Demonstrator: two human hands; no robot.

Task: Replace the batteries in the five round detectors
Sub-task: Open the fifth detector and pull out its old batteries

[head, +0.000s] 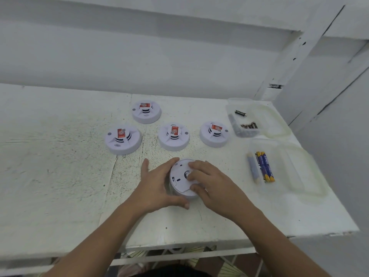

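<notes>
A white round detector [180,177] lies upside down near the table's front, its flat back facing up. My left hand [159,183] wraps its left side, thumb at the front rim. My right hand [207,179] rests on its back with fingers curled over the right half. Several other detectors stand face up behind it, each with a red sticker: one at far centre [146,111], one at left [123,139], one in the middle [174,136], one at right [215,133]. Blue and yellow batteries [264,166] lie in a clear tray [283,168] to the right.
A second clear tray [257,116] at the back right holds dark batteries [248,126]. The white table [60,176] ends close in front of me and at the right, beside a white wall. A white shelf runs above the back.
</notes>
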